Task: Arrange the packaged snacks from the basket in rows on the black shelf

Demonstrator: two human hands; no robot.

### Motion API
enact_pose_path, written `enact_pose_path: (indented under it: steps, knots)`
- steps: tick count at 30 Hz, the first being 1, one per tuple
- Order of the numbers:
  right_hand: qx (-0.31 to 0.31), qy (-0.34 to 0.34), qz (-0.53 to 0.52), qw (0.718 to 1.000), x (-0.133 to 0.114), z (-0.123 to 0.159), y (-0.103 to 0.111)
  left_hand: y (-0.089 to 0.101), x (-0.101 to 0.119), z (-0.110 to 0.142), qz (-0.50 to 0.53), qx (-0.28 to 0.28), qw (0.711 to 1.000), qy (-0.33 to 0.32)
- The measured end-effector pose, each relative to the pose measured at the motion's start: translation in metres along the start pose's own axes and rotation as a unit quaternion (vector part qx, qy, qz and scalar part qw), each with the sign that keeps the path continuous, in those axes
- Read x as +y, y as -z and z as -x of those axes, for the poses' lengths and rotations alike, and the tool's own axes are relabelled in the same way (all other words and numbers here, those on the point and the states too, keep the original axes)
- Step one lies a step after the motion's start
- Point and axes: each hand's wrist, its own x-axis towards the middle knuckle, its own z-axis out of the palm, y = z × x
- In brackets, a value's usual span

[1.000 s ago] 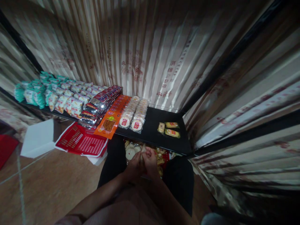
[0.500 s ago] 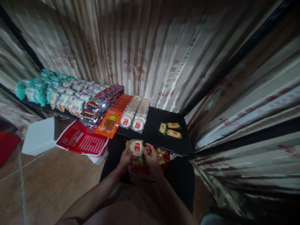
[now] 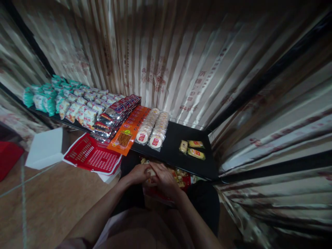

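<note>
Between my hands, low over my lap, is a clear-wrapped rice cracker packet (image 3: 151, 172), pale and mostly covered by fingers. My left hand (image 3: 140, 173) is closed on its left side. From the right, my right hand (image 3: 165, 178) lies across the packet with its fingers bent over it. Below and behind them, a red container (image 3: 185, 183) holds several small wrapped snacks (image 3: 178, 175). On the black shelf (image 3: 172, 152) just ahead, two rows of round white rice crackers (image 3: 155, 141) overlap, their front ones showing red labels.
Three yellow-wrapped snacks (image 3: 195, 153) lie at the shelf's right. Leftward come an orange packet (image 3: 124, 138), silver-and-dark packets (image 3: 110, 119), white bags (image 3: 86, 116) and green bags (image 3: 44, 98). A red basket (image 3: 101, 157) and white box (image 3: 45, 148) sit at the left. Pleated curtains (image 3: 155, 69) hang behind.
Half a second ago the rice cracker packet was held up, label visible, between both hands. Now my hands have come together and cover it. The view has shifted slightly.
</note>
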Motion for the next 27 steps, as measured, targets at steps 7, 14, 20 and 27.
enact_pose_path:
  steps: [7,14,20,27]
  knots:
    - [-0.031,-0.054,-0.032,0.998,0.007,-0.004,-0.003,0.008,-0.003,-0.003,0.075,0.039,0.996,0.023]
    - [-0.014,-0.130,-0.091,0.987,0.002,-0.015,0.002,0.024,-0.004,-0.010,0.178,0.083,0.980,0.018]
    - [0.086,-0.211,-0.302,0.926,0.004,-0.026,-0.010,0.033,-0.014,-0.014,0.205,0.163,0.965,0.014]
    - [0.147,-0.275,-0.529,0.789,-0.006,-0.056,-0.013,0.026,-0.029,-0.020,0.207,0.258,0.943,0.046]
